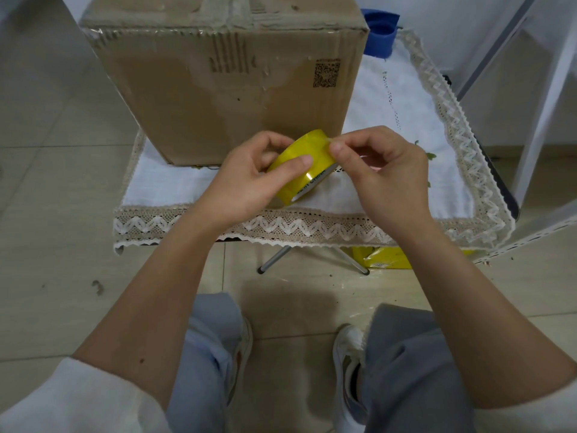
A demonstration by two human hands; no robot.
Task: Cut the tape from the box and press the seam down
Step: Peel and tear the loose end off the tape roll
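A large brown cardboard box (224,89) stands on a small table covered by a white lace-edged cloth (390,126). Old clear tape runs along the seam on the box's top face. In front of the box my left hand (246,179) grips a roll of yellow tape (304,165), thumb across its outer face. My right hand (381,170) pinches the roll's upper edge between thumb and forefinger, apparently at the loose tape end. Both hands hover just above the cloth, close to the box's front face.
A blue container (379,32) sits behind the box at the right. White shelving (537,98) stands to the right of the table. A yellow package (384,257) lies on the tiled floor under the table, next to the folding metal legs (274,260). My shoes and knees are below.
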